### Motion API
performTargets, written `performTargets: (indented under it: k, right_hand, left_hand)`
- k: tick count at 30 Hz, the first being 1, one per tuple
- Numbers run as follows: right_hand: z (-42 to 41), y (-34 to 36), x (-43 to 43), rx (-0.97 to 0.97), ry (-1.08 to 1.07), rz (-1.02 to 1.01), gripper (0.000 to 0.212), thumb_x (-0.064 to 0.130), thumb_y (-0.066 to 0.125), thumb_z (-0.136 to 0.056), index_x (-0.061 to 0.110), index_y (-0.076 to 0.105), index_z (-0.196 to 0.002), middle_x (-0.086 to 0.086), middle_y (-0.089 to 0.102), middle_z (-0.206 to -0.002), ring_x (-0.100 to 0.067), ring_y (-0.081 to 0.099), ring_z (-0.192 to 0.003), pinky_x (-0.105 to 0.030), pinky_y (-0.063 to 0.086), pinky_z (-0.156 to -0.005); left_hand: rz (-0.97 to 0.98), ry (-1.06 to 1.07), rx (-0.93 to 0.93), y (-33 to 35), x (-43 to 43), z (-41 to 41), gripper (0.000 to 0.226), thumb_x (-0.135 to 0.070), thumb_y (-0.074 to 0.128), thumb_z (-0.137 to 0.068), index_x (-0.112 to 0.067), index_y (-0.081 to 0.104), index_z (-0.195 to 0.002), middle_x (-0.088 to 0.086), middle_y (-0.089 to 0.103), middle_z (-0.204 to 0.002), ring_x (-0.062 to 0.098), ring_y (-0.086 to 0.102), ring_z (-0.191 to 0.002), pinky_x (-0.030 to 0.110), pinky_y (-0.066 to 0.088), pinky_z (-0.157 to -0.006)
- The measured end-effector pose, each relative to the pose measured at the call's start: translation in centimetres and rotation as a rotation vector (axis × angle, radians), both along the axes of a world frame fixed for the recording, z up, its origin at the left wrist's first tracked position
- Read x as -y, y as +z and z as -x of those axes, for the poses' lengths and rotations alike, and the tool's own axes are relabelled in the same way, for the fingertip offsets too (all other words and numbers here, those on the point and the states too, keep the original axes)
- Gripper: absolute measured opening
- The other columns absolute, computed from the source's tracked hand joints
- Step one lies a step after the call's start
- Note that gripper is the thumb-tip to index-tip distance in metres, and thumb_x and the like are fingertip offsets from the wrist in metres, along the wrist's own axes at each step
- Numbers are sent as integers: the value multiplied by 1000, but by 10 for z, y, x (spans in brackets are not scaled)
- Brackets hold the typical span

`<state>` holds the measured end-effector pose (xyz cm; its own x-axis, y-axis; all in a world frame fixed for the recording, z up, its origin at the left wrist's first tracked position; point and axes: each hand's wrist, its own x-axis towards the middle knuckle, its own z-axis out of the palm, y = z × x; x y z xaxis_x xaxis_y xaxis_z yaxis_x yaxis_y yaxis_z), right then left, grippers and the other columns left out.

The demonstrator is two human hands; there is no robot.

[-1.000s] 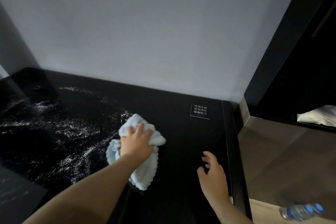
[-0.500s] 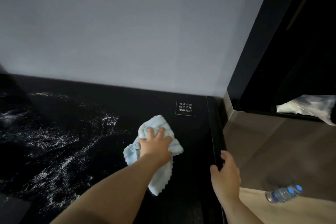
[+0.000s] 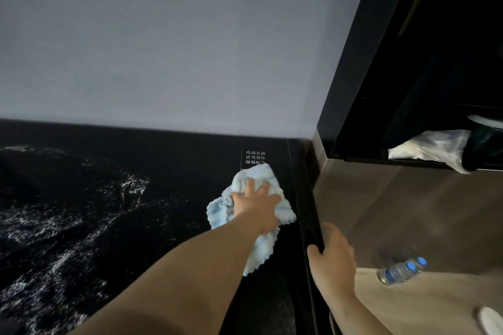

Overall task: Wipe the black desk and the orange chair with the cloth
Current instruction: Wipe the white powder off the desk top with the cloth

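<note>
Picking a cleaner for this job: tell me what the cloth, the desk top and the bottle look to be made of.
Cloth: soft pale-blue fabric, likely microfibre; fluffy pile, scalloped edge, bunched under the left hand.
Desk: glossy black top, probably glass; it reflects, shows wet smears, and its printed label reads "glass top".
Bottle: clear plastic, it seems; see-through body, blue cap.

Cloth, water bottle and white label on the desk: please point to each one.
cloth (image 3: 268, 251), head view, lower hanging part
water bottle (image 3: 400, 270), head view, middle of body
white label (image 3: 254, 158), head view, printed text
</note>
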<state>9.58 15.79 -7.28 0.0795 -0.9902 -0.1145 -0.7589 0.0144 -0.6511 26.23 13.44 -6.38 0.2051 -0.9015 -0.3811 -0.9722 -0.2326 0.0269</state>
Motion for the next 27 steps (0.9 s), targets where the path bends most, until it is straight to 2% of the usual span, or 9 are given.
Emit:
performTargets:
  k: [3, 9, 12, 16, 18, 20, 23, 25, 27]
  right_hand:
    - [-8, 0, -6, -67, 93, -3, 49, 16, 54, -88, 22, 43, -135, 3, 49, -134, -22, 43, -123, -35, 36, -102]
    - [-42, 11, -22, -124, 277, 33, 49, 21, 54, -91, 29, 39, -137, 10, 38, -144, -14, 35, -132, -34, 29, -110]
    - [-67, 17, -36, -66, 342, 80, 47, 23, 53, -92, 33, 39, -136, 12, 35, -145, -12, 30, -134, -33, 24, -111]
    - [-111, 29, -58, 14, 517, 165, 44, 36, 47, -92, 35, 40, -136, 13, 27, -150, -12, 25, -135, -33, 20, -108]
    - [-131, 34, -68, 20, 565, 197, 49, 41, 36, -86, 32, 45, -133, 11, 27, -151, -14, 26, -135, -37, 20, -107]
    - [-147, 39, -74, 63, 508, 291, 54, 34, 37, -77, 22, 52, -128, 3, 35, -150, -22, 33, -135, -44, 25, -105]
    - [-169, 41, -67, -35, 595, 423, 59, 38, 44, -77, 23, 46, -134, -4, 23, -155, -31, 22, -142, -52, 20, -109]
    - [-181, 32, -51, -312, 837, 282, 74, 60, 47, -81, 37, 20, -146, 1, -10, -159, -30, -8, -146, -56, 4, -112]
    - [-190, 20, -38, -532, 933, 47, 94, 67, 56, -74, 43, 2, -147, 2, -21, -157, -32, -15, -144, -59, 4, -111]
  left_hand:
    - [30, 124, 5, 1, -27, -44, 57, -37, 51, -88, -45, 27, -139, -3, 6, -156, 36, -5, -141, 58, 30, -102]
    - [-1, 398, -4, 8, -101, -111, 55, -38, 47, -89, -47, 28, -140, -8, 10, -155, 30, 5, -141, 54, 35, -99]
    - [26, 478, -115, 21, -109, -126, 50, -37, 49, -78, -46, 44, -127, -11, 35, -141, 27, 29, -131, 49, 40, -95]
    - [380, 713, -746, 39, -115, -121, 63, -54, 63, -73, -37, 47, -131, -4, 53, -130, 22, 52, -119, 40, 41, -103]
    - [447, 838, -1051, 48, -124, -117, 43, -44, 47, -95, -28, 46, -135, -3, 50, -133, 18, 47, -122, 36, 36, -103]
    - [492, 929, -1162, 51, -138, -121, 35, -34, 36, -101, -25, 48, -133, -3, 49, -128, 15, 46, -112, 33, 39, -88]
    - [575, 974, -1078, 45, -158, -134, 35, -21, 39, -99, -23, 49, -133, 1, 56, -120, 12, 56, -89, 23, 39, -63]
    - [549, 930, -945, 39, -169, -143, 40, -16, 40, -95, -26, 49, -132, 0, 60, -120, 15, 60, -87, 27, 45, -65]
    - [566, 905, -828, 34, -178, -152, 42, -14, 38, -94, -27, 49, -133, 1, 63, -119, 19, 62, -85, 29, 47, -69]
